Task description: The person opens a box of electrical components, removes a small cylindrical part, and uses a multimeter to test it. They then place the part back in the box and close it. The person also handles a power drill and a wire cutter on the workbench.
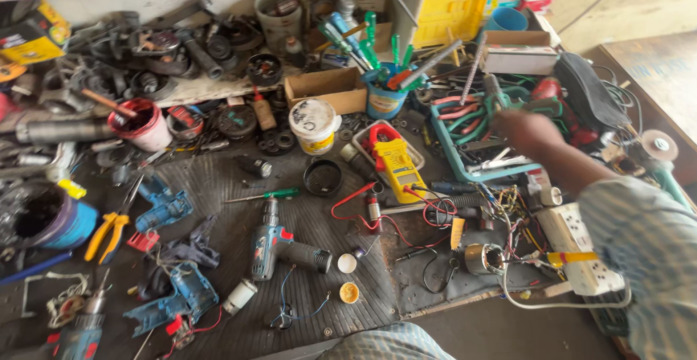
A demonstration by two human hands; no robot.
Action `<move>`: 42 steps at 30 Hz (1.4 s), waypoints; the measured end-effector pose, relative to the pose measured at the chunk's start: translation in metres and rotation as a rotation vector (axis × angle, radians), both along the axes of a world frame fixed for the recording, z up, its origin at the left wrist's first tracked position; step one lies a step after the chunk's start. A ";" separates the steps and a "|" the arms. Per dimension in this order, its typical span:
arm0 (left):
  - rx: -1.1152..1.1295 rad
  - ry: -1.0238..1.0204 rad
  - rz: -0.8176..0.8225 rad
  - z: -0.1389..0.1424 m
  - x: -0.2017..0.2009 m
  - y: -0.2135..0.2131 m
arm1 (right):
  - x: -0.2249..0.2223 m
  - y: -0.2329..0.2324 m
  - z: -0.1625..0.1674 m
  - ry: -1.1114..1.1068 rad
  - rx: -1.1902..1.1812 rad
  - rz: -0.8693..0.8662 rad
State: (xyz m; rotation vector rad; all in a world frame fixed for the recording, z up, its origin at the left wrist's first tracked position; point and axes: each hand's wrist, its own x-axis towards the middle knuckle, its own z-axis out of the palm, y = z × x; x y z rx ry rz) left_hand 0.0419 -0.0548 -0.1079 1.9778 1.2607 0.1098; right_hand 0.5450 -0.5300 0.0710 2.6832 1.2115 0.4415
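My right hand (528,129) reaches out from the right over a blue tray (444,142) filled with red- and green-handled pliers (465,109). The hand is blurred and seen from the back, its fingers at the tray's far side near a green-handled tool (502,96). Whether it grips anything is hidden. My striped sleeve (639,244) covers the forearm. My left hand is out of view. To the left of the tray lies a yellow clamp meter (396,160) with red leads.
The ribbed black mat (305,218) holds a blue drill body (274,247), opened blue drill shells (178,298), yellow pliers (109,233) and a green screwdriver (265,196). A white power strip (581,251) sits at the front right. A blue cup of screwdrivers (383,99), a cardboard box (327,88) and a white tub (314,124) stand behind.
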 end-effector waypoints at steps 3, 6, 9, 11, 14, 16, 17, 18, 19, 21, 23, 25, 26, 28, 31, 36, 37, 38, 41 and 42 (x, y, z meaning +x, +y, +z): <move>0.033 -0.210 -0.015 0.008 -0.012 0.008 | 0.006 -0.009 0.004 0.178 0.824 -0.049; -0.061 -0.736 -0.105 0.014 0.003 -0.020 | 0.002 0.002 0.009 0.654 1.605 -0.408; -0.320 -0.821 -0.233 0.048 0.034 -0.077 | -0.015 0.026 0.020 0.733 1.901 -0.223; -0.524 -0.701 -0.327 0.074 0.065 -0.106 | -0.045 0.044 0.034 0.827 1.891 -0.012; -0.670 -0.627 -0.603 0.101 0.096 -0.141 | -0.120 0.072 0.043 0.638 1.516 0.103; -0.947 -0.761 -0.745 0.104 0.106 -0.153 | -0.179 0.083 0.044 0.106 0.893 0.218; -1.142 -0.792 -0.743 0.100 0.109 -0.159 | -0.207 0.096 0.041 0.399 0.939 0.360; -1.331 -0.822 -0.735 0.094 0.109 -0.162 | -0.225 0.113 0.040 0.697 0.968 0.506; -1.494 -0.821 -0.709 0.086 0.106 -0.164 | -0.241 0.130 0.039 0.506 0.803 0.846; -1.836 -0.856 -0.584 0.069 0.095 -0.165 | -0.279 0.161 0.035 0.197 0.550 1.190; -2.128 -0.925 -0.419 0.055 0.070 -0.141 | -0.324 0.204 0.021 0.104 0.501 1.238; -2.268 -1.044 -0.322 0.046 0.047 -0.105 | -0.353 0.241 0.009 0.150 0.468 1.225; -2.369 -1.104 -0.245 0.044 0.032 -0.095 | -0.360 0.251 0.004 0.196 0.510 1.245; -1.915 -1.133 -0.207 0.042 -0.001 -0.059 | -0.380 0.271 -0.011 0.325 0.591 1.282; -1.492 -1.106 -0.161 0.042 -0.057 0.018 | -0.414 0.313 -0.041 0.707 0.793 1.144; -1.019 -0.702 -0.134 0.019 -0.171 0.119 | -0.445 0.383 -0.074 0.765 0.535 0.460; -0.930 -0.599 -0.166 0.011 -0.187 0.134 | -0.450 0.402 -0.080 0.795 0.516 0.361; -0.840 -0.493 -0.199 0.004 -0.201 0.147 | -0.456 0.421 -0.085 0.699 0.466 0.416; -0.426 -0.251 -0.326 -0.006 -0.229 0.174 | -0.468 0.466 -0.100 0.463 0.338 0.514; -0.227 -0.283 -0.366 -0.006 -0.231 0.183 | -0.471 0.475 -0.105 0.420 0.311 0.512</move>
